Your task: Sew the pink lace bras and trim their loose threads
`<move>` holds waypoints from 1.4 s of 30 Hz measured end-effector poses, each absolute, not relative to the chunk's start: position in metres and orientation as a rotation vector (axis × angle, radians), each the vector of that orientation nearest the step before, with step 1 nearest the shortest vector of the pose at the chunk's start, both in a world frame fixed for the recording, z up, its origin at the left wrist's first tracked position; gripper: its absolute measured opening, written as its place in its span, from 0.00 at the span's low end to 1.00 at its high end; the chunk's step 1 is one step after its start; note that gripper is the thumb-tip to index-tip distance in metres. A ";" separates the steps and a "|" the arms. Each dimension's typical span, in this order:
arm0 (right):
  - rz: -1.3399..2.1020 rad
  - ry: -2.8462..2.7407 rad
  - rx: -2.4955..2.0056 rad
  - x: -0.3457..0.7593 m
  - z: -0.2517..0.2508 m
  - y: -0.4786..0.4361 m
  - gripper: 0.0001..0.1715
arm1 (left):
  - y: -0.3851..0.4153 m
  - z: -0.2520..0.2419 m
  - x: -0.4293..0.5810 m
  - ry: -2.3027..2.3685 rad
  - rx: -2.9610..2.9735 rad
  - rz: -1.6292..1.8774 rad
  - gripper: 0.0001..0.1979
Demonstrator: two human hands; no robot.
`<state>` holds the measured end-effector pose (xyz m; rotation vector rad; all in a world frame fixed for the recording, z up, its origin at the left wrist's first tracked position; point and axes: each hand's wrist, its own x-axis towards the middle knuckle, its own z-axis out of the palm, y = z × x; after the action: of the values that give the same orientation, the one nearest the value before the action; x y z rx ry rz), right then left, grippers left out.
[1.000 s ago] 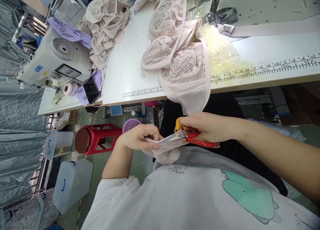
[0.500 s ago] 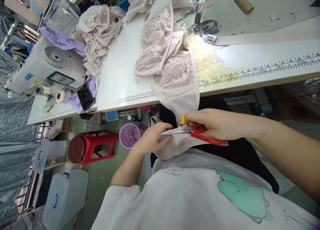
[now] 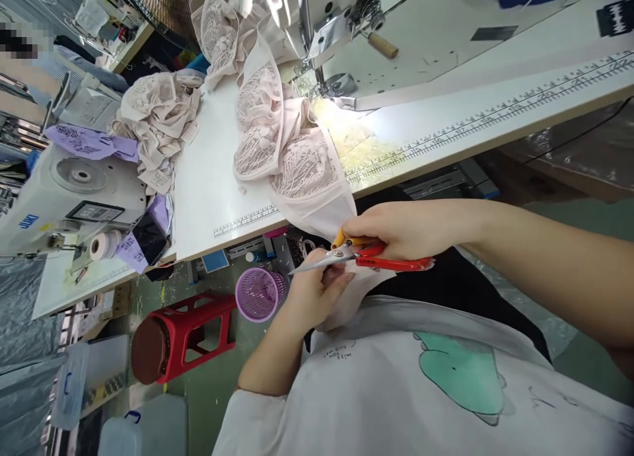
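Observation:
A pair of scissors [image 3: 338, 254] with orange and red handles is in my right hand [image 3: 403, 230], its fingers through the grips. The blades look closed and point left, over my left hand [image 3: 317, 289]. That hand is closed on part of a pale pink lace bra [image 3: 310, 166], thumb and fingers pinched at the cloth below the blades. The bra runs from the table over its front edge down to my lap. What lies right between my left fingertips is partly hidden.
A sewing machine [image 3: 321, 43] stands at the table's back, another sewing machine [image 3: 82, 185] at left. More bras [image 3: 156, 122] lie heaped on the table [image 3: 198, 198]. Below are a purple basket [image 3: 257, 295], a red stool [image 3: 185, 337] and a plastic box [image 3: 148, 429].
The view has shifted, so the table things sit further left. The scissors' tip has moved across in front of my left hand, which has turned with its fingers curled more. Both hands keep their holds.

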<state>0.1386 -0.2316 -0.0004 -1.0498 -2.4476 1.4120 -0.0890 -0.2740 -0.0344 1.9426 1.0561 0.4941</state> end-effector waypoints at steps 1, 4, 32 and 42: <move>1.407 -2.463 -1.062 0.141 0.001 -0.231 0.11 | -0.273 -0.032 -0.089 1.060 1.904 0.457 0.08; 1.392 -2.470 -1.078 0.146 0.005 -0.231 0.08 | -0.271 -0.028 -0.091 1.069 1.811 0.401 0.10; 1.363 -2.396 -1.016 0.138 0.011 -0.231 0.14 | -0.271 -0.032 -0.083 1.119 1.324 0.631 0.23; 1.270 -2.497 -1.035 0.134 0.007 -0.228 0.16 | -0.271 -0.034 -0.084 1.134 1.340 0.624 0.19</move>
<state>0.1345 -0.2281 0.0073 -1.0347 -2.4973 1.2705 -0.0837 -0.2706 -0.0340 1.3405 1.1344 0.6245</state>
